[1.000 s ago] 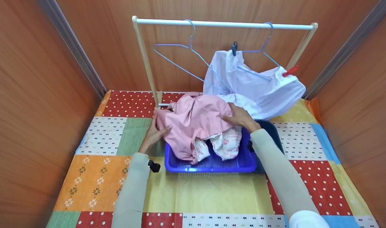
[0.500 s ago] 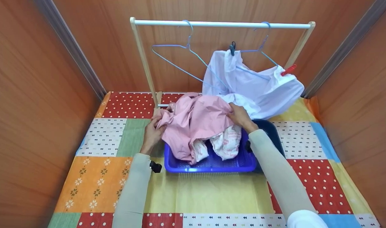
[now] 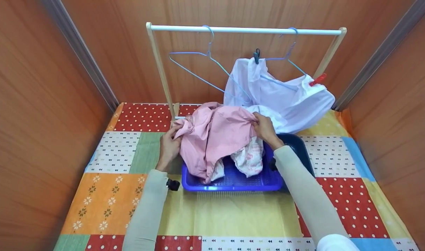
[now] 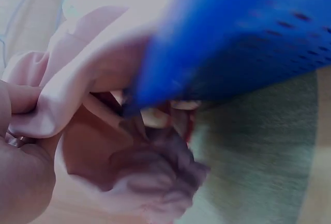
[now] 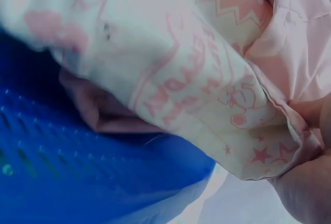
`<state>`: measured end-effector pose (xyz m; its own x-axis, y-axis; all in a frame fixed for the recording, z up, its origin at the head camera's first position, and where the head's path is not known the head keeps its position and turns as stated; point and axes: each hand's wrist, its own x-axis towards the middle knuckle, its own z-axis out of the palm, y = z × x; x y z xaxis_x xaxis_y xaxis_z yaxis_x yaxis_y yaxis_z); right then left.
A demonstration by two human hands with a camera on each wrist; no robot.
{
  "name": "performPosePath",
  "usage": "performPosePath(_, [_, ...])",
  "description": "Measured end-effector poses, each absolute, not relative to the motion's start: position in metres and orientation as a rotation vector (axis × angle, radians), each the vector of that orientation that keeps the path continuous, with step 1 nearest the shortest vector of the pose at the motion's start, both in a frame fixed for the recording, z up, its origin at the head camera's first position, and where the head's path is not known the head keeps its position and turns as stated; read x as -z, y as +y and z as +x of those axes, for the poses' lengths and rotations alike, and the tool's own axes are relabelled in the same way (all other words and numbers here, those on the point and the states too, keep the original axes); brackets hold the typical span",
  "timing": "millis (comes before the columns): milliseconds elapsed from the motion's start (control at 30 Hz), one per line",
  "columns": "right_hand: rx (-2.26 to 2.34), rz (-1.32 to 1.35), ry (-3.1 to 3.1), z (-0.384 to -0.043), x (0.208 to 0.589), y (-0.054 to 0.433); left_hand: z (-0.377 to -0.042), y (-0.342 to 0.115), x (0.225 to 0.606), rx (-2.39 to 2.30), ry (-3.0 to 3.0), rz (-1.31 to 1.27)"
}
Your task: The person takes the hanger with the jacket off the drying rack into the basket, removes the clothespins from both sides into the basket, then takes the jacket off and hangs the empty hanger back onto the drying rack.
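Observation:
A crumpled pink garment (image 3: 226, 130) spreads over the blue plastic basket (image 3: 230, 187), with white fabric (image 3: 249, 162) printed in pink hanging below it. My left hand (image 3: 169, 146) pinches a gathered fold at the garment's left side, thumb against fingers. At the upper right, my right hand (image 3: 265, 130) pinches the edge, drawing the cloth taut between both hands. The right wrist view shows the printed fabric (image 5: 207, 105) joined along a seam to the pink cloth (image 5: 305, 43), its edge between thumb and finger.
Behind stands a drying rack (image 3: 245, 30) with a bare blue hanger (image 3: 190, 53) and another bearing a white garment (image 3: 278, 94), clipped by a black peg (image 3: 256, 56) and a red peg (image 3: 317, 80). A dark basket (image 3: 298, 150) sits right of the blue one on the patchwork cloth (image 3: 111, 202).
My left hand has gone from lying spread along the garment's left edge to gathering and pinching a fold. My right hand has tightened its pinch, stretching the cloth between them.

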<state>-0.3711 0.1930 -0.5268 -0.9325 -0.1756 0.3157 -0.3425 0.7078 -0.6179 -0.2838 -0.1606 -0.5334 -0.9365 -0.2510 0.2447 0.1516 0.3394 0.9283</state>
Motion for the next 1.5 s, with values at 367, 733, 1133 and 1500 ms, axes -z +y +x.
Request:
performPosePath(367, [-1.231, 0.284, -2.542, -0.365, 0.509, 0.183, -0.279, -0.136, 0.496, 1.516, -2.196, -0.125])
performPosePath(733, [-1.063, 0.442, -2.538, -0.334, 0.501, 0.179, -0.263, -0.11, 0.488, 1.299, -2.293, -0.374])
performPosePath(1133, [-0.867, 0.685, -2.551, -0.299, 0.506, 0.177, -0.239, -0.078, 0.497, 1.047, -2.555, -0.634])
performPosePath(1500, [-0.582, 1.002, -2.827, -0.276, 0.521, 0.174, -0.223, -0.055, 0.522, 0.673, -2.757, -0.869])
